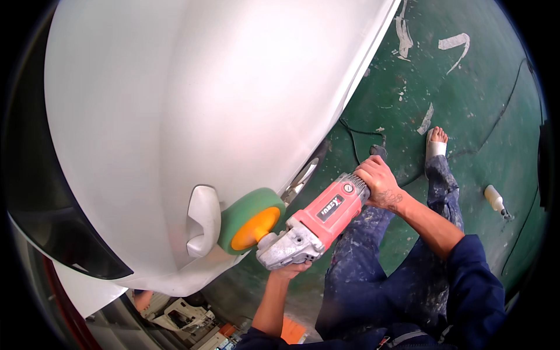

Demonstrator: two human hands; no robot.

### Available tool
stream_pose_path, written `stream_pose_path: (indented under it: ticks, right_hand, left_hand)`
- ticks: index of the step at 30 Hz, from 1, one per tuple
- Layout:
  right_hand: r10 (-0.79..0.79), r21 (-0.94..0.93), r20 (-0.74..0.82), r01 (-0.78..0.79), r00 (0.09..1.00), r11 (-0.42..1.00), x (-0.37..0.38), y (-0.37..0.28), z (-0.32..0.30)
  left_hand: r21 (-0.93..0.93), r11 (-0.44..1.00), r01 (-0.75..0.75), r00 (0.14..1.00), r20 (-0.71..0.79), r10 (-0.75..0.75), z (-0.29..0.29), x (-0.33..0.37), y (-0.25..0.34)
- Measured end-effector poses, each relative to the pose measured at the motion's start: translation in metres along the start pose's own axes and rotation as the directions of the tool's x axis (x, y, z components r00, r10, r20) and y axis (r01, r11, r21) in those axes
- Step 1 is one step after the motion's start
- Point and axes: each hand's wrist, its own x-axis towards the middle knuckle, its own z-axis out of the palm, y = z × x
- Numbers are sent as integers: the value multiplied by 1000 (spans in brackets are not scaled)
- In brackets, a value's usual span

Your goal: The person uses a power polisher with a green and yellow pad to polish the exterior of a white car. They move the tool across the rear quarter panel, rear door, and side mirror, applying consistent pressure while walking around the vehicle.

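A red electric polisher (332, 213) with a grey metal head is held in both of my hands. My right hand (378, 179) is closed round its rear end, by the dark vented housing. Under the metal head, my left hand (291, 270) grips the front; most of its fingers are hidden behind the tool. The thick green foam pad (236, 216), on an orange backing plate (255, 228), is tilted against the white car panel (233, 87), close beside the silver door handle (203, 224). Whether the pad is spinning cannot be told.
A dark cord (493, 131) runs over the green floor (396, 99). A white bottle (493, 197) lies right of my legs. Car parts (184, 318) and an orange item (293, 331) are low on the left. A dark car window (58, 216) borders the panel.
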Motion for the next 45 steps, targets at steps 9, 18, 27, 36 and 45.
stream_pose_path:
  ticks: [9,18,27,36,45]
  right_hand:
    - [-99,-206,-36,89,994,974,55,9,-111]
    - [-130,-390,-95,83,987,917,114,-22,-218]
    - [210,-14,-205,-217,956,976,86,-9,-187]
    - [330,469,-21,-282,944,837,76,-108,-26]
    - [58,173,-57,-47,997,984,85,-132,-26]
  left_hand:
    - [63,994,-90,973,221,74,71,74,-2]
    - [78,983,-167,925,357,128,148,114,41]
    - [423,903,-74,981,192,-9,269,58,118]
    - [598,800,-52,969,-164,186,192,-84,140]
    - [351,907,-234,942,-148,300,128,-126,116]
